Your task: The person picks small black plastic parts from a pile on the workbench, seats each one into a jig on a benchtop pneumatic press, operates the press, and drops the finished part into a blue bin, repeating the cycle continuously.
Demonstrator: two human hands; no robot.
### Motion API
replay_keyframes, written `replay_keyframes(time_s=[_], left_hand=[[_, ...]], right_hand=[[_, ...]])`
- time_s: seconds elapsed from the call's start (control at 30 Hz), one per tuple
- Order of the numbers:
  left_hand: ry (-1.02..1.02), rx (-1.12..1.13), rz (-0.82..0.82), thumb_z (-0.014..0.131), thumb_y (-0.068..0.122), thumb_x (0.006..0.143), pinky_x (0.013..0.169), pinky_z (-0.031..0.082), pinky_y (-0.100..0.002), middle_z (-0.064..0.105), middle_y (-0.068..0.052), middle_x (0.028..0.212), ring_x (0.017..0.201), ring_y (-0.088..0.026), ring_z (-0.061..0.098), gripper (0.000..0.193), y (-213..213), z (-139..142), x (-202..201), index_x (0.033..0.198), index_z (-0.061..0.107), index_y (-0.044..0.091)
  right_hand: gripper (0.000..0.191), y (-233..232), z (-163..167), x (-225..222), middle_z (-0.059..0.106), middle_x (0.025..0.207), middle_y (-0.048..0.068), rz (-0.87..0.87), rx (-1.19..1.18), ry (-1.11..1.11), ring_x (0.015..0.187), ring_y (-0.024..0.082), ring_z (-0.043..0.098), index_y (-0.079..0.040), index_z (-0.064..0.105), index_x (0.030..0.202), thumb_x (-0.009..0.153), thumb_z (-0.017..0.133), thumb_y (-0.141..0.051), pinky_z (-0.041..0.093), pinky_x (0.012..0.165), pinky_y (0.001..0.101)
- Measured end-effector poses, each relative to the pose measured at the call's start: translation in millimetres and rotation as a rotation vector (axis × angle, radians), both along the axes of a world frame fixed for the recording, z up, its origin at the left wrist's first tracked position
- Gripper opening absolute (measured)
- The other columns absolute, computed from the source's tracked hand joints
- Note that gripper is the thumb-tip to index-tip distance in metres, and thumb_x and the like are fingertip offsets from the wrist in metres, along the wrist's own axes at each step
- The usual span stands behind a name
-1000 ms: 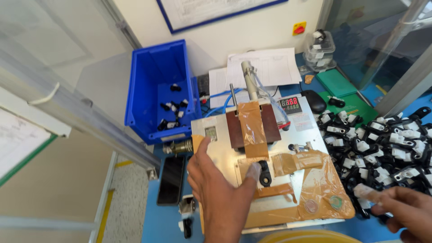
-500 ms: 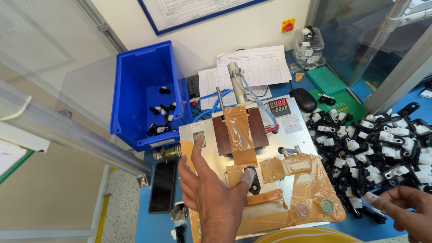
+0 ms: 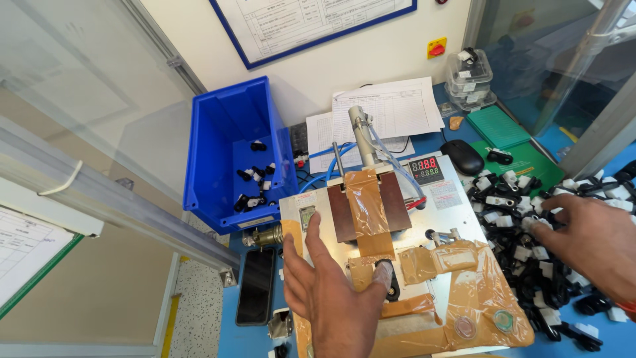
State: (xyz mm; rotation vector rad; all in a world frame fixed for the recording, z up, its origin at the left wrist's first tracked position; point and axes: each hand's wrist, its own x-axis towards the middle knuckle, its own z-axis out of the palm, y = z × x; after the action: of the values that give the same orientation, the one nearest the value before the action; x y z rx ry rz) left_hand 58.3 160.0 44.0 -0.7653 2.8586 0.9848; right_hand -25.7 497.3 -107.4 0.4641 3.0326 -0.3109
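Observation:
My left hand lies fingers spread on a metal fixture plate covered in brown tape. Its thumb tip presses on a small black part seated in the fixture's middle. The other fingers rest flat on the plate's left side and hold nothing. My right hand reaches palm down from the right onto a pile of small black and white parts. Its fingertips are among the parts, and whether they grip one is unclear.
A blue bin with several black parts stands at the back left. Behind the fixture rise a pneumatic cylinder with blue hoses and a red digital readout. Papers, a black mouse, green trays and a phone lie around.
My right hand moved up from the lower right edge onto the pile of parts. My left hand stayed on the fixture, thumb still on the black part. The camera tilted closer.

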Motion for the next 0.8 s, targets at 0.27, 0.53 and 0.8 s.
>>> replay_keyframes(time_s=[0.27, 0.53, 0.8], left_hand=[[-0.082, 0.032, 0.045, 0.098, 0.034, 0.064, 0.121, 0.000, -0.055, 0.000, -0.015, 0.168, 0.154, -0.034, -0.001, 0.129, -3, 4, -2, 0.160, 0.012, 0.040], [-0.044, -0.053, -0.034, 0.097, 0.035, 0.065, 0.120, -0.002, -0.057, 0.001, -0.017, 0.166, 0.152, -0.034, 0.002, 0.130, -4, 1, -2, 0.161, 0.010, 0.037], [-0.006, -0.040, -0.078, 0.095, 0.033, 0.066, 0.119, -0.003, -0.056, 0.001, -0.016, 0.166, 0.152, -0.034, 0.000, 0.126, 1, 3, -4, 0.160, 0.012, 0.036]], right_hand=[[0.041, -15, 4, -13, 0.076, 0.097, 0.016, 0.055, 0.112, 0.047, 0.090, 0.031, 0.076, -0.015, 0.079, 0.115, 0.081, 0.083, -0.038, 0.062, 0.085, 0.0414], [0.057, 35, -28, -4, 0.071, 0.098, 0.019, -0.210, -0.737, 0.190, 0.086, 0.032, 0.074, 0.002, 0.059, 0.136, 0.084, 0.080, -0.009, 0.062, 0.076, 0.0430], [0.047, 53, -34, 60, 0.066, 0.121, 0.025, -0.725, -1.417, -0.114, 0.113, 0.033, 0.065, 0.008, 0.053, 0.139, 0.100, 0.053, -0.019, 0.054, 0.094, 0.0470]])
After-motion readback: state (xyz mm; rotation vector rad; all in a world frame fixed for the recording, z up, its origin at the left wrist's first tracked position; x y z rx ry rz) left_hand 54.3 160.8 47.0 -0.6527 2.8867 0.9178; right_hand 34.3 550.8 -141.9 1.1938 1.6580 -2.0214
